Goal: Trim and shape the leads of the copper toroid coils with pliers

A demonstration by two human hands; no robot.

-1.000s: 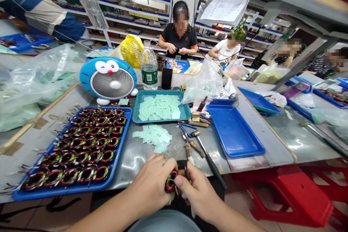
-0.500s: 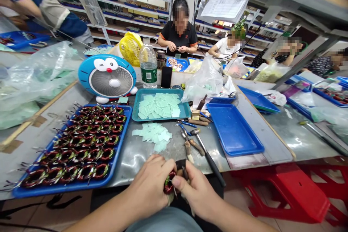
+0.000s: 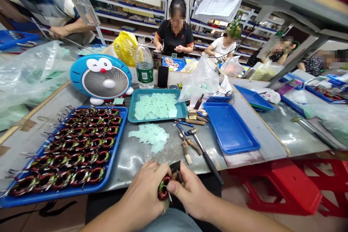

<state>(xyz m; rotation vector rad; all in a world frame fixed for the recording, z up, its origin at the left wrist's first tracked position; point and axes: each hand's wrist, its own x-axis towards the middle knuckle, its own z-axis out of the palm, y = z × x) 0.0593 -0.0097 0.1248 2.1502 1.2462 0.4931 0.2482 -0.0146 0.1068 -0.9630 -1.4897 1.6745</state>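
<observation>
Copper-red wire-wound ring [image 3: 164, 188], held just off the near edge of the grey metal tabletop [image 3: 122, 168], is clamped in the left hand's [image 3: 145, 188] bent fingers; that forearm slants in from lower left, knuckles up. From lower right, the right hand [image 3: 193, 190] reaches in, fingers curled on a dark, partly hidden object [image 3: 178, 176], thumb beside the ring.

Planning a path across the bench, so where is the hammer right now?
In the head view, the hammer lies right of centre on the metal bench, between the worn-handled pliers and the blue tray.
</observation>
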